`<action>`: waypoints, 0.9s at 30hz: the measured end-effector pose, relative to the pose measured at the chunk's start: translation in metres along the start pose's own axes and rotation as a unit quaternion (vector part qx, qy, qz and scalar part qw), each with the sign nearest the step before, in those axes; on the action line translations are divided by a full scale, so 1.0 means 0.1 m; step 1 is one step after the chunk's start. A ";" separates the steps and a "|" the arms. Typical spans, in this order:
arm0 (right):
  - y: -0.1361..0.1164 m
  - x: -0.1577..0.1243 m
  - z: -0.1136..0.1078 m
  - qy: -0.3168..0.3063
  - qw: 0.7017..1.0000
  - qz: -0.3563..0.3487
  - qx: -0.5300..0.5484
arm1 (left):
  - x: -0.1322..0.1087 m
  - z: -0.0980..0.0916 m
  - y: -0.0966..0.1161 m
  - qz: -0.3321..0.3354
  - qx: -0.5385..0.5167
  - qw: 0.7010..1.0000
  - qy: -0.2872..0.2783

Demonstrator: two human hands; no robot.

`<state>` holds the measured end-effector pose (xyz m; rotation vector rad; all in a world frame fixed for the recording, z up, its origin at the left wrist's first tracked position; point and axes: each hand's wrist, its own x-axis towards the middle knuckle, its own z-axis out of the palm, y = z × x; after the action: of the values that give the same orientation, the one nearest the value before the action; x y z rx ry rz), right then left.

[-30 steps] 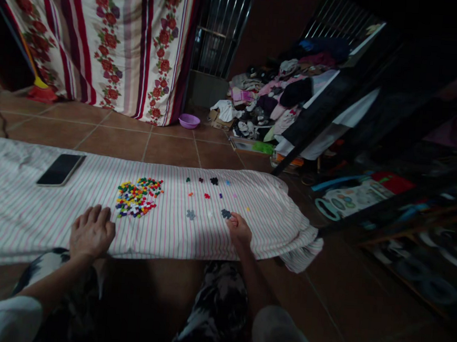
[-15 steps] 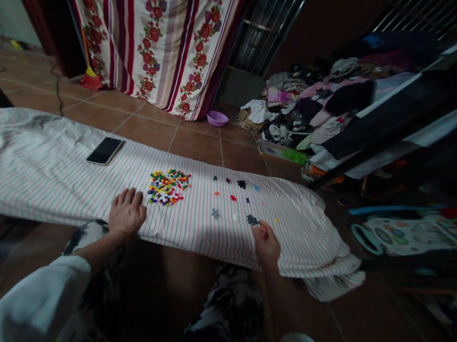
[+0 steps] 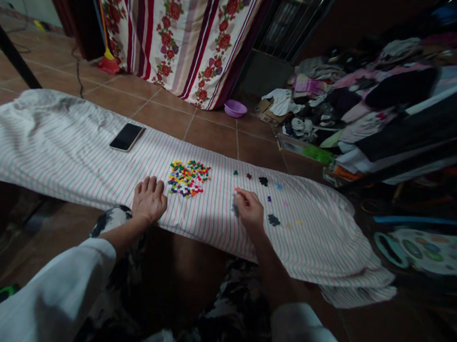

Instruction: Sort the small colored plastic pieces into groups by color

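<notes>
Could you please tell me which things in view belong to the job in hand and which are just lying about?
Likely in use:
pile of small coloured pieces, beside the left hand
black cluster and dark grey cluster, near the right hand
striped cloth under them

Seemingly just lying about:
phone on the cloth
purple bowl on the floor
heap of clothes

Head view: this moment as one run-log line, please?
left grip: on striped cloth | right grip: at orange piece, hold unclear | multicoloured pile: near left grip
</notes>
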<state>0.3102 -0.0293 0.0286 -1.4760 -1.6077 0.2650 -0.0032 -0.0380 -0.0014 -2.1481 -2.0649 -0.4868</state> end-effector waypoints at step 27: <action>-0.86 0.87 1.64 -0.341 0.911 -0.091 -0.216 | 0.08 0.02 -0.03 0.044 -0.006 0.999 -0.022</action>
<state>0.1445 0.0911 0.0354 -1.6432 -2.4800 0.3595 -0.0056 -0.0297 -0.0010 -2.2654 -1.9838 -0.4471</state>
